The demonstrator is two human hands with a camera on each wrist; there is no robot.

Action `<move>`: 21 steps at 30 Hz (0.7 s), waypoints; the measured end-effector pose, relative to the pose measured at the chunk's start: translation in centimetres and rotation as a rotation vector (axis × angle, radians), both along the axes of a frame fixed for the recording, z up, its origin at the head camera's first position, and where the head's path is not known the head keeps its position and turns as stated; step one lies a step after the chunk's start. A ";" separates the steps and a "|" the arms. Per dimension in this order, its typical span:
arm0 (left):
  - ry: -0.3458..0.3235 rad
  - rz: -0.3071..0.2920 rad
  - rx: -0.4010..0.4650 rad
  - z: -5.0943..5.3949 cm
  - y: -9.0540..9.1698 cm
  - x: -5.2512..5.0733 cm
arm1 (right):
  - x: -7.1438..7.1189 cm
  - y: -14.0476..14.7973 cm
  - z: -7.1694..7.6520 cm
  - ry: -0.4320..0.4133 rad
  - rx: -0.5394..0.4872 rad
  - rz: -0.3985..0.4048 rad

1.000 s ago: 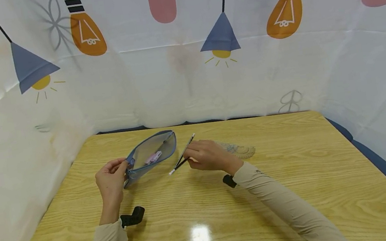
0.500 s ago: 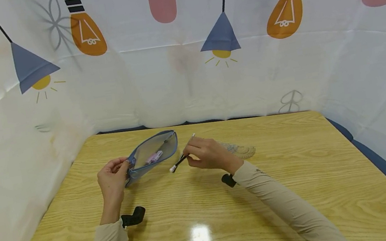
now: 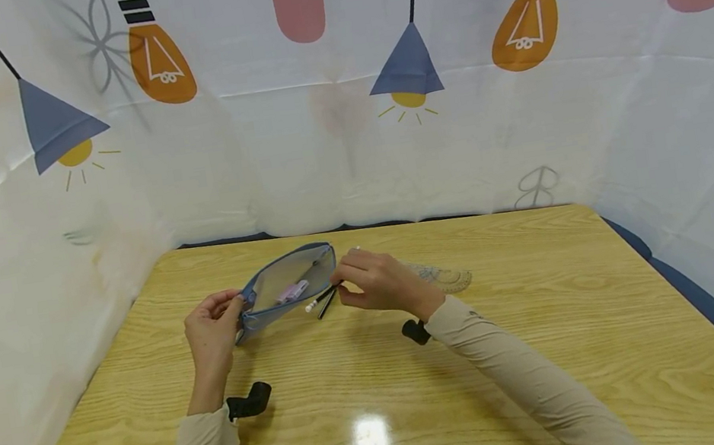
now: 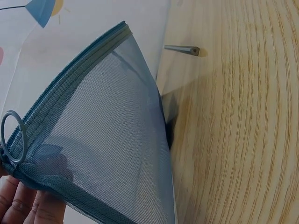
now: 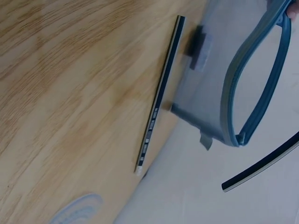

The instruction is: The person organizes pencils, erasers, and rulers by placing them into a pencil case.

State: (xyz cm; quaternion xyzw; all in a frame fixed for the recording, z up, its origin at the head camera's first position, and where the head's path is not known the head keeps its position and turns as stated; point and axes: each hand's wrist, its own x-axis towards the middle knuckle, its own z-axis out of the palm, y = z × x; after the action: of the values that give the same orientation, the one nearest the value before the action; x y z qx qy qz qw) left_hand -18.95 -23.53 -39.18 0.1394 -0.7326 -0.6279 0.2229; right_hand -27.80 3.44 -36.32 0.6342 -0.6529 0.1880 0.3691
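Observation:
My left hand (image 3: 209, 335) pinches the near left end of a blue mesh zip pouch (image 3: 259, 318), whose mouth gapes open. Inside lies a light purple object (image 3: 293, 291), its kind unclear. In the left wrist view the fingers (image 4: 44, 210) show below the corner of the pouch (image 4: 107, 121). My right hand (image 3: 382, 280) holds a dark pencil (image 3: 317, 300) by the pouch's right side, its white end pointing left. That held pencil (image 5: 261, 163) also shows in the right wrist view, without the hand. A second dark striped pencil (image 5: 159, 98) lies on the table.
A clear protractor (image 3: 448, 278) lies on the wooden table (image 3: 524, 367) behind my right wrist. White cloth (image 3: 346, 147) printed with lamps and bulbs stands around the back and sides. Each wrist wears a black camera (image 3: 250, 400).
The held pencil has swung up and left, apart from the one on the table. My right hand has shifted slightly left, and my left hand has moved slightly right with the pouch.

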 end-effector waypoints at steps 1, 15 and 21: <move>0.001 0.000 0.003 0.0 0.0 0.0 | 0.0 -0.1 0.1 0.001 -0.004 0.005; -0.003 -0.010 0.000 -0.1 0.1 -0.1 | 0.2 -1.3 0.7 -0.022 -0.071 0.060; -0.005 -0.015 0.002 0.0 0.2 -0.1 | 0.3 -1.5 1.0 -0.073 -0.069 0.089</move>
State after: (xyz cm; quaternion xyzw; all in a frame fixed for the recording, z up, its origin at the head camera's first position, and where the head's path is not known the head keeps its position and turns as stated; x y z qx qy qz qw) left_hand -19.07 -23.30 -39.20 0.1354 -0.7337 -0.6298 0.2161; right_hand -27.48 1.92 -35.32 0.6422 -0.6304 0.2496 0.3577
